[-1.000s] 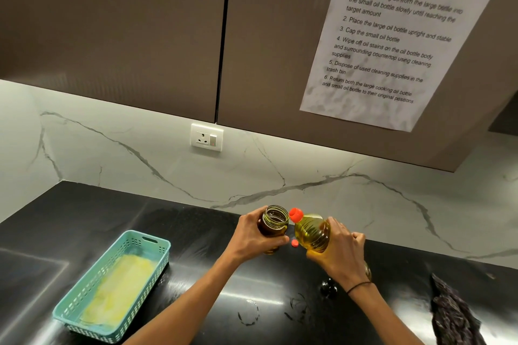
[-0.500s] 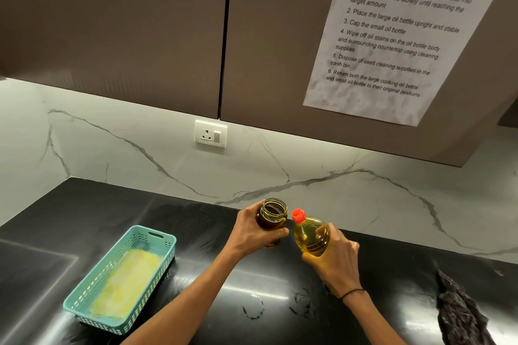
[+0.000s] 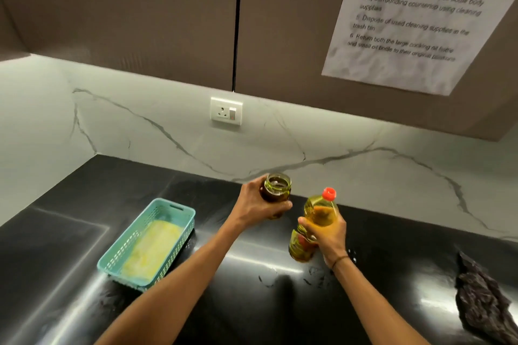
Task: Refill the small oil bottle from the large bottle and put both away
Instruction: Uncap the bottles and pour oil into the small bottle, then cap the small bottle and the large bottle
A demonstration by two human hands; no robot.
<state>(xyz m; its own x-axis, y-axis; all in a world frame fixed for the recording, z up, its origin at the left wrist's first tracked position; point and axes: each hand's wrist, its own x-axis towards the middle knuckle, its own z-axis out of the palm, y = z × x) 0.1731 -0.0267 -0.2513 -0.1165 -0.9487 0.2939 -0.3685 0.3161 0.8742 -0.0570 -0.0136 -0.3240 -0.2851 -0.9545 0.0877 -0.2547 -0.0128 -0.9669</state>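
Observation:
My left hand [image 3: 256, 206] grips the small dark glass oil bottle [image 3: 276, 187], held above the black counter with its wide mouth open and uncapped. My right hand [image 3: 326, 232] grips the large clear bottle of yellow oil [image 3: 319, 211] around its middle. That bottle stands nearly upright, its orange-red top [image 3: 328, 194] pointing up, a short gap to the right of the small bottle. Its lower part [image 3: 301, 246] shows below my fingers, close to the counter.
A teal plastic basket [image 3: 165, 211] with a yellow cloth inside sits on the black counter [image 3: 196, 302] at the left. A crumpled dark cloth [image 3: 482, 297] lies at the right edge. Small oil marks [image 3: 314, 274] spot the counter in front. A wall socket [image 3: 226, 110] is on the marble backsplash.
The large bottle has swung from tilted against the small bottle's mouth to nearly upright and moved right and down. The two bottles are now apart.

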